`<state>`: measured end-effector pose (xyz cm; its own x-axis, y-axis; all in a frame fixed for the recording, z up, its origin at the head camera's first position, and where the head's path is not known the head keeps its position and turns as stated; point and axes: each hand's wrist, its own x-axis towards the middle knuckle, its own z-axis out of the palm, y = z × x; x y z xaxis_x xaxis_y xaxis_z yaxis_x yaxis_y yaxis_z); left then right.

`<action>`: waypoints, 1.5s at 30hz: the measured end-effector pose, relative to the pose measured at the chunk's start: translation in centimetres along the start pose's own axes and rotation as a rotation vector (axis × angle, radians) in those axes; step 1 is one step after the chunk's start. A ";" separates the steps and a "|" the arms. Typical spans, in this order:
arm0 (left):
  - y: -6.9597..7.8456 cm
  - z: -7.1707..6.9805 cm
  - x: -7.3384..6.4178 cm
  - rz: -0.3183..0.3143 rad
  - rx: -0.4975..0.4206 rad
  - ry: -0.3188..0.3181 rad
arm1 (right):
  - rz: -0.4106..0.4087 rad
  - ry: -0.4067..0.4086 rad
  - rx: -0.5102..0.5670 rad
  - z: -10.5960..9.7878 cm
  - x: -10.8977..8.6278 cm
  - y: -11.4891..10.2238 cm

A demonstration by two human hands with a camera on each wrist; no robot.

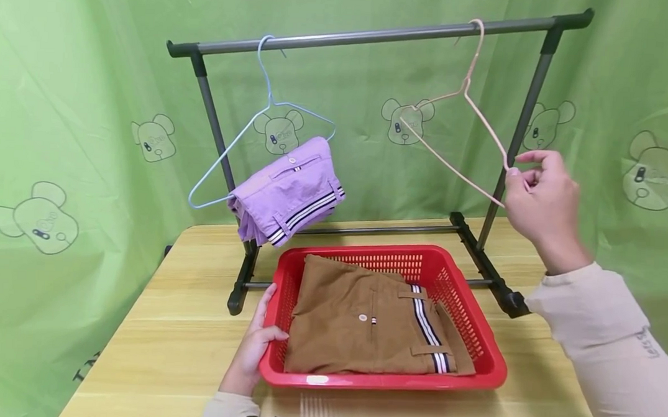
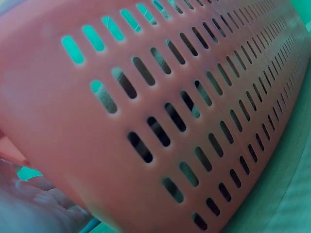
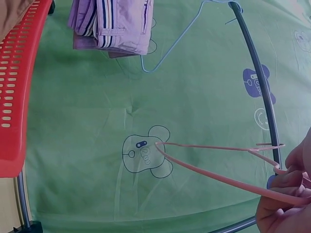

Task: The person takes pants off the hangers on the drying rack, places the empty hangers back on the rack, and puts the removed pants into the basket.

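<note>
My right hand (image 1: 544, 202) pinches the right corner of a pink clothes hanger (image 1: 485, 125), whose hook sits over the rack's top bar. Nothing hangs on that hanger, and its far corner points back to the left. My left hand (image 1: 254, 348) grips the left rim of a red plastic basket (image 1: 495, 371), thumb over the edge. Folded brown trousers (image 1: 340, 321) with a striped waistband lie in the basket. To the left, folded lilac trousers (image 1: 296, 182) drape over the lower bar of a blue hanger (image 1: 218, 160). In the left wrist view the slotted basket wall (image 2: 73, 126) fills most of the picture.
A grey metal clothes rack (image 1: 375, 36) with black feet (image 1: 490, 271) stands behind the basket on a light wooden table (image 1: 179, 301). Green curtain (image 1: 52, 128) with bear prints surrounds the table at the back and sides.
</note>
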<state>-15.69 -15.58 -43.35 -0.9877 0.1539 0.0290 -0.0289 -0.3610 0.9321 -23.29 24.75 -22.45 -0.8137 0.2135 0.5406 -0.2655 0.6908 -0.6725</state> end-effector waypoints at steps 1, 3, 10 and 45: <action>0.0 0.0 0.0 0.000 0.000 0.000 | 0.001 -0.005 -0.002 0.0 0.0 0.1; -0.1 0.0 0.0 0.001 0.001 -0.001 | 0.005 -0.015 -0.001 0.1 -0.2 0.2; 0.0 -0.1 -0.1 -0.009 0.013 0.008 | 0.001 -0.049 0.022 0.7 -0.8 0.8; -0.1 -0.2 0.1 -0.002 -0.015 -0.007 | 0.221 0.155 0.773 2.7 -6.3 6.7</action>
<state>-15.77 -15.69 -43.53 -0.9865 0.1613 0.0295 -0.0336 -0.3744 0.9266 -21.35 26.19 -31.70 -0.8234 0.4208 0.3808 -0.4351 -0.0372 -0.8996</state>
